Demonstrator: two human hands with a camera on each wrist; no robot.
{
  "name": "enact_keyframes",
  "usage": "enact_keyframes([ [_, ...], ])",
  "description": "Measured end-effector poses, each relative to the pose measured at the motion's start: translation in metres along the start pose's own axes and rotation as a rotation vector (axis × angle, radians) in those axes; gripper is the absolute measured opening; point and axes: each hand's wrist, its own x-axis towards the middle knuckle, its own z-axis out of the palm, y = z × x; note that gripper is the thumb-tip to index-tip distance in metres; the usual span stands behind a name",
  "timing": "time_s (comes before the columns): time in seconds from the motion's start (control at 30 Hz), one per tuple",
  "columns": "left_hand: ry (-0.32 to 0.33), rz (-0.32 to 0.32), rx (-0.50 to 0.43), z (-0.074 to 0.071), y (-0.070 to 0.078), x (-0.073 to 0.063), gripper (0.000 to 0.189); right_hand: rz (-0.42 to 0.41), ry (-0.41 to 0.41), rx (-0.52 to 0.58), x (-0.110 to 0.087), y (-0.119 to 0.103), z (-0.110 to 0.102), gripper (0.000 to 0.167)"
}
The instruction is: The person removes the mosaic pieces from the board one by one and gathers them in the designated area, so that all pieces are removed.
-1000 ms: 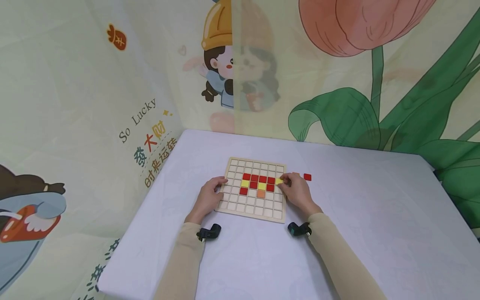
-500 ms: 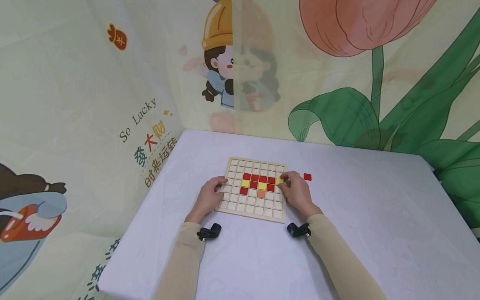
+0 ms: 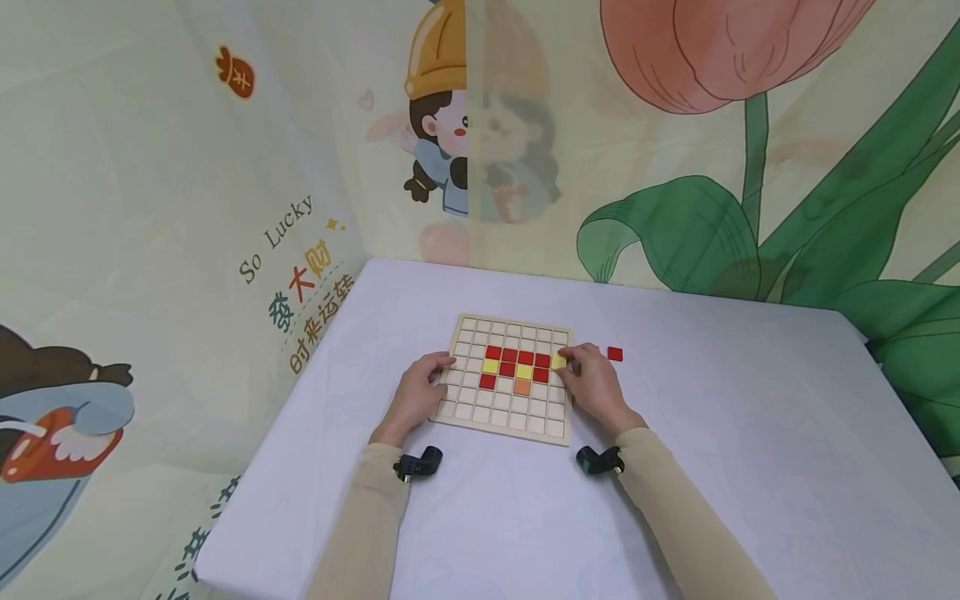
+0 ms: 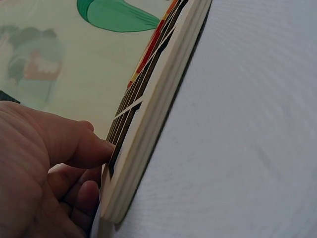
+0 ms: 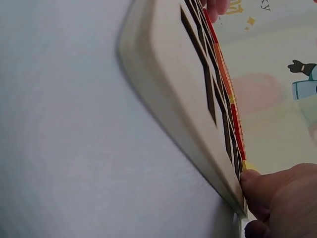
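A square wooden grid board lies on the table, with red, yellow and orange square tiles in its middle cells. My left hand holds the board's left edge; in the left wrist view the thumb rests on the rim, the other fingers bent below it. At the board's right edge, my right hand pinches a yellow tile at the rightmost column, partly covered by the fingers. The right wrist view shows the thumb against this tile at the rim.
A loose red tile lies on the white-covered table, just beyond the right hand. Printed cloth hangs behind the table and at its left side. Each wrist carries a small black camera.
The right hand has shifted very slightly at the yellow tile. An orange tile's edge seen behind that hand a second ago is now hidden. The left hand and board stay put.
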Motion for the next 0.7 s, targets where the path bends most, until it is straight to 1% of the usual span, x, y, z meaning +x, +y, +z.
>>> enact_keyframes([
  [0.27,0.000,-0.013,-0.008,0.000,0.001,-0.001,0.045,-0.026,-0.008,-0.030,-0.001,-0.001,0.000,0.037],
  [0.47,-0.001,-0.006,-0.009,0.000,0.001,-0.001,0.046,-0.017,-0.009,-0.004,-0.001,0.002,-0.003,0.038],
  [0.7,-0.003,-0.009,-0.004,-0.002,0.002,-0.001,0.046,-0.005,0.022,0.022,-0.001,0.009,-0.012,0.035],
])
